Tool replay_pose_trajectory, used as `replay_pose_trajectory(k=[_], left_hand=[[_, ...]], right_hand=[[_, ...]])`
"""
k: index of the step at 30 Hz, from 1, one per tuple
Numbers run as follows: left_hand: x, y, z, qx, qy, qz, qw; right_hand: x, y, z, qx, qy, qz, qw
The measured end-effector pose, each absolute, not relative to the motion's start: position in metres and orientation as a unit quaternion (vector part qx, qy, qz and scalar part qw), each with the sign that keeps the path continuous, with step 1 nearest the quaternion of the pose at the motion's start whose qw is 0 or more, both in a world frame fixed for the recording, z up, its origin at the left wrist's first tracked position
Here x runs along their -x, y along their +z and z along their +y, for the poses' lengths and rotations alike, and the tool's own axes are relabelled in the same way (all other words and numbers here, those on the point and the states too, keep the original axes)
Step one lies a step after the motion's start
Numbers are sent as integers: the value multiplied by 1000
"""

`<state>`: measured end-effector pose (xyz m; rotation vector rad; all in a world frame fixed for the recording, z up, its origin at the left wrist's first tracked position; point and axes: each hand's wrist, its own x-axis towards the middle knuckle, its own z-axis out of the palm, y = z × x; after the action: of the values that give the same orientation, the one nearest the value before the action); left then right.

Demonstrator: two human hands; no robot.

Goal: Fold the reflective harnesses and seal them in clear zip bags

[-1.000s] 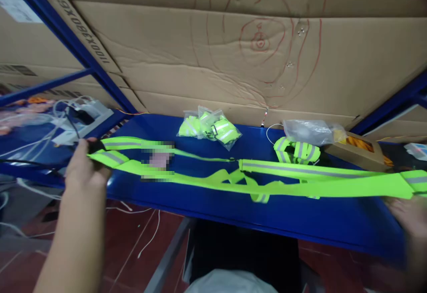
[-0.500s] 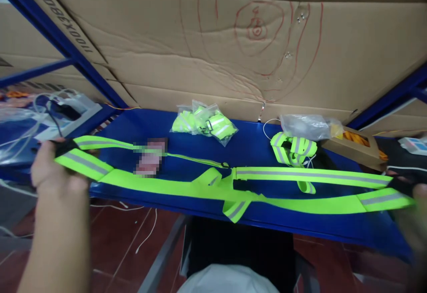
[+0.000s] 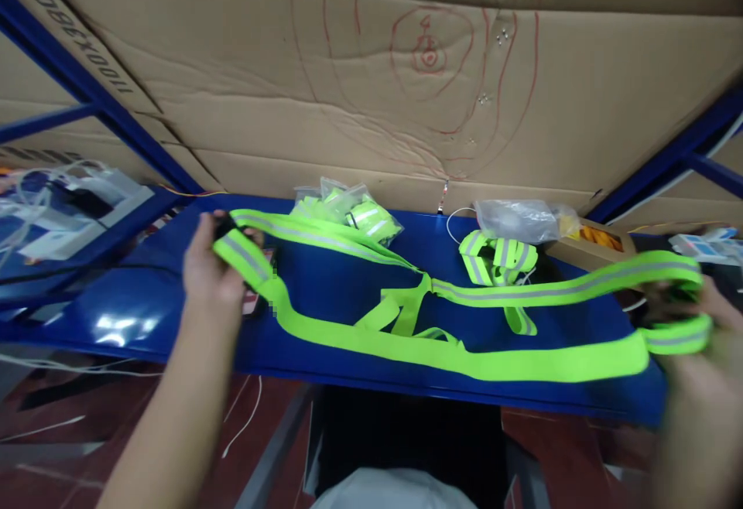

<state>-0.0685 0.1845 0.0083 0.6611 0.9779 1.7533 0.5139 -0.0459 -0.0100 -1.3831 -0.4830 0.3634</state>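
My left hand [image 3: 210, 271] is out at about 9 o'clock, fingers pinched on one end of the neon green strap [image 3: 464, 360]. My right hand [image 3: 700, 327] at 3 o'clock is closed around the other looped end, bit blurry though. The strap sags slack between them over the blue desk [image 3: 145, 309], front band along the near edge. Toward 12 o'clock there's some bagged straps [image 3: 348, 211], and at 1 o'clock a folded strap [image 3: 496, 257] just beside a clear plastic bag [image 3: 519, 219] and a small cardboard box [image 3: 587, 242].

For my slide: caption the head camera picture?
Left hand and right hand stretch a neon reflective harness over a blue shelf.
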Motion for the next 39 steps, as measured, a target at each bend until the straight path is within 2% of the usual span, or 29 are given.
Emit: replay_pose_trajectory(k=[1, 2, 3, 4, 6, 7, 9, 11, 13, 20, 39], left_hand=[[48, 5, 190, -289, 710, 396, 506], [26, 0, 195, -307, 699, 387, 517], [3, -4, 198, -327, 687, 380, 527], [-19, -10, 200, -347, 674, 375, 533], [-60, -26, 197, -396, 648, 367, 537], [-77, -36, 193, -459, 618, 371, 519], [-101, -56, 180, -537, 547, 379, 518], [-112, -72, 166, -565, 502, 384, 530], [-114, -80, 156, -584, 465, 383, 545], [-103, -74, 159, -576, 446, 391, 563], [-103, -70, 158, -584, 433, 385, 569]], right_hand=[[-495, -8, -29, 626, 181, -247, 717], [-474, -8, -11, 631, 111, -290, 711], [-454, -10, 7, 642, 54, -370, 669], [-435, -13, 25, 642, 31, -411, 647], [-402, -25, 56, 636, 39, -487, 597], [-389, -32, 67, 624, 46, -544, 559], [-370, -47, 79, 586, 14, -707, 396], [-358, -60, 79, 556, 1, -782, 280], [-352, -68, 72, 539, 14, -807, 240], [-351, -68, 60, 529, 67, -786, 313], [-351, -71, 64, 526, 58, -782, 328]])
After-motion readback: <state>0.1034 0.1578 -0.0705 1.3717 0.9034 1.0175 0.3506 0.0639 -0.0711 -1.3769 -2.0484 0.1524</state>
